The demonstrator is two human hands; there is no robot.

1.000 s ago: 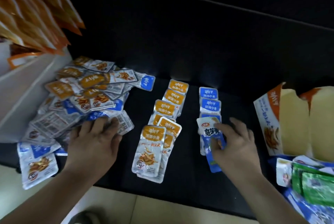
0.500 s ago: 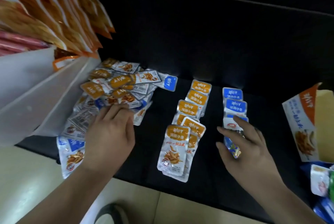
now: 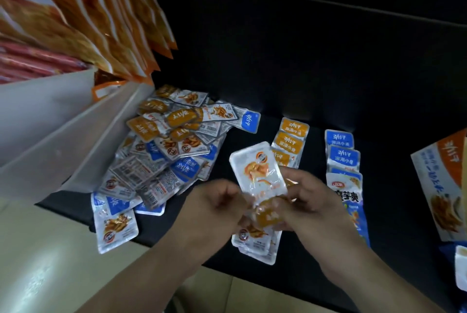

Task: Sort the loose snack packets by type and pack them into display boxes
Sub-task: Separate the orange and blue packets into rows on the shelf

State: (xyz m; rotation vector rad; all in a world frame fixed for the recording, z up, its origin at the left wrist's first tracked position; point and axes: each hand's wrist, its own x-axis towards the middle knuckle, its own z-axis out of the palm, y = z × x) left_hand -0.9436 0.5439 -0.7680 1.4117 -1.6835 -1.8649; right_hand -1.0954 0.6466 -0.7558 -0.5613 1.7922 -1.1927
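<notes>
Packets in a loose heap point(image 3: 161, 151) cover the left of the black surface point(image 3: 394, 199), an orange row point(image 3: 290, 135) and a blue row point(image 3: 341, 151) to the right. Left hand point(image 3: 214, 209) and right hand point(image 3: 316, 201) both pinch one orange packet point(image 3: 260, 171) above the orange row.

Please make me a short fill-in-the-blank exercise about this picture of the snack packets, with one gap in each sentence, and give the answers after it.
1. The left hand and the right hand together hold a packet whose label is ____ in colour.
2. The row nearest the display box has ____ labels.
3. The loose pile lies to the ____ of the orange row.
Answers: orange; blue; left.
</notes>
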